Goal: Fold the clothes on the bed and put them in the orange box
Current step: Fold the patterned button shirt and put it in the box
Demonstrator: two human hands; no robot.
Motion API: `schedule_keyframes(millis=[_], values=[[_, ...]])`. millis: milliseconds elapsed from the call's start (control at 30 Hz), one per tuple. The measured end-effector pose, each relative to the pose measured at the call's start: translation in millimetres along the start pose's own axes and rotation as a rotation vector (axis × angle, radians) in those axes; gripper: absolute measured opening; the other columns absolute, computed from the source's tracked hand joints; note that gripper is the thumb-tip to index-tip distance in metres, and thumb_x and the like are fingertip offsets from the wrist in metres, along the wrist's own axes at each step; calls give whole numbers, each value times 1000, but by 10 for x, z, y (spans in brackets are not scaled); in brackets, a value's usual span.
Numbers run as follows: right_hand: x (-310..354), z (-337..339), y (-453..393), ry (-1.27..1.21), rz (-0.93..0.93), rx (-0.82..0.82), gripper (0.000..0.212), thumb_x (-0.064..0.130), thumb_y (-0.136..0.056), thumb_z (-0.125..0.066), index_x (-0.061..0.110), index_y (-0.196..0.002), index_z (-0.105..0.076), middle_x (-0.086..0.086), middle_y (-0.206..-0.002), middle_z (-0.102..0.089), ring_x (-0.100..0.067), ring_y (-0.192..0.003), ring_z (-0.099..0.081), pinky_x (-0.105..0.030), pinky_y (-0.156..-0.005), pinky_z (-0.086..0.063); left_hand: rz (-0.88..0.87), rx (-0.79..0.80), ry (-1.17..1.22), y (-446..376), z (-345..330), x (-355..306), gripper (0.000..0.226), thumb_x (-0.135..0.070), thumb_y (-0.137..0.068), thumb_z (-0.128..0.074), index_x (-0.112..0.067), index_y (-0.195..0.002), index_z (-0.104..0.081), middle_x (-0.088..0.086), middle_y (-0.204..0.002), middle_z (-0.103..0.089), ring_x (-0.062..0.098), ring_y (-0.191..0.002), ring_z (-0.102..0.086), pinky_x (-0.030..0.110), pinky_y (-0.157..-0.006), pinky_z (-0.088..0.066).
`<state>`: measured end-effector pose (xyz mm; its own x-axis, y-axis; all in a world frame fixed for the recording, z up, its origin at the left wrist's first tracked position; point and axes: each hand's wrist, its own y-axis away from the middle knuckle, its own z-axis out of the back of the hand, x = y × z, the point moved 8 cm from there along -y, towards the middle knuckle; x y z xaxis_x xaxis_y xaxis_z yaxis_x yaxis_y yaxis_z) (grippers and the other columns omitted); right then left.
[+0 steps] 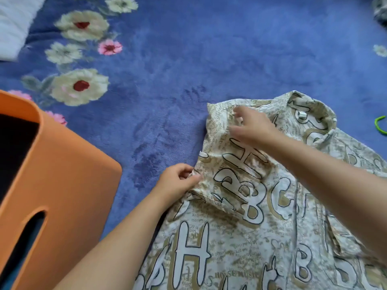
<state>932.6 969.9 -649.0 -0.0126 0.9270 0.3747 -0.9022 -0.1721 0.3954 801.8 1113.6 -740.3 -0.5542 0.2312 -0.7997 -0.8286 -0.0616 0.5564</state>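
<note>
Head view: printed shirt (261,206) is laid on the bed (209,49), right of the orange box (73,174). Sleeve edge is pinched by the left hand (178,181); right hand (251,126) grip is blurred, cannot tell. Light, limp fabric; best held at seams.

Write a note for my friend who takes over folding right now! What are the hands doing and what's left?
Left hand: pinches the edge of the printed shirt at its folded-in sleeve.
Right hand: reaches over the shirt's shoulder; blurred, so whether it grips is unclear.
Shirt: lies spread on the blue flowered bedcover, collar at the far end.
Orange box: stands left of the shirt; its inside looks dark, contents unclear.
Done: one sleeve appears folded in.
Left: finish folding, then put the shirt in the box. Another printed cloth shows at the far right corner.
</note>
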Motion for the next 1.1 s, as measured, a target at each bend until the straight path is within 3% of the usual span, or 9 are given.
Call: schedule_keyframes(millis=[133,233,367,567,733,867,933,1000,1100], values=[[271,-40,-414,-93,-33,86,56,41,-88,-57,0,-125,-52,-14,-110,-60,-25,-99,-57,-24,-76,-40,-19,9,79,16,-2,68,12,-17,-82,-69,-13,-73,-63,0,-65,-54,4,-56,-45,12,-53,-35],[356,-164,-576,16,-34,193,28,29,-87,-61,2,-94,-66,-8,-67,-48,-17,-56,-41,-16,-43,-34,5,27,144,-18,8,135,22,-16,-80,-72,-15,-62,-59,-1,-58,-48,3,-51,-40,14,-50,-31],[343,-166,-768,-286,-74,67,12,23,-89,-60,14,-82,-59,1,-48,-43,-5,-37,-38,-12,-35,-28,-15,105,43,-54,1,134,29,-24,-79,-72,-12,-63,-51,-5,-56,-32,2,-45,-28,15,-47,-24],[292,-405,-911,-348,-127,-52,22,27,-89,-59,10,-98,-70,4,-58,-46,-7,-52,-40,-17,-50,-34,-4,148,-107,-101,-57,170,46,-29,-77,-74,-19,-54,-36,-8,-54,-28,7,-49,-25,21,-47,-21],[376,-389,-963,-118,-11,-1,28,26,-90,-57,1,-90,-67,-8,-61,-44,-16,-58,-40,-25,-57,-33,12,140,-159,-147,-75,178,51,-32,-72,-77,-19,-52,-33,-6,-52,-28,10,-51,-25,28,-51,-20],[386,-241,-797,-79,92,46,27,37,-88,-58,13,-98,-63,-3,-81,-54,-14,-74,-49,-27,-74,-41,13,133,-117,-170,-43,163,54,-38,-69,-78,-17,-52,-32,-3,-52,-24,11,-50,-23,26,-50,-19],[244,-192,-678,43,69,199,31,35,-86,-62,9,-101,-62,-3,-91,-52,-16,-83,-48,-29,-73,-42,24,157,-115,-184,-38,141,59,-43,-68,-77,-20,-50,-25,-6,-50,-20,9,-46,-20,25,-48,-16],[-6,-202,-509,89,-57,448,18,23,-85,-63,6,-83,-60,-5,-81,-52,-17,-73,-48,-29,-68,-44,55,212,-130,-174,-56,127,59,-42,-67,-77,-20,-49,-26,-9,-47,-22,7,-42,-21,24,-47,-18],[-224,-105,-412,271,-124,520,19,8,-87,-56,9,-69,-53,-2,-74,-50,-14,-67,-49,-28,-68,-50,98,301,-141,-134,-101,122,37,-29,-70,-80,-21,-52,-48,-15,-38,-46,-4,-37,-41,10,-44,-32]])
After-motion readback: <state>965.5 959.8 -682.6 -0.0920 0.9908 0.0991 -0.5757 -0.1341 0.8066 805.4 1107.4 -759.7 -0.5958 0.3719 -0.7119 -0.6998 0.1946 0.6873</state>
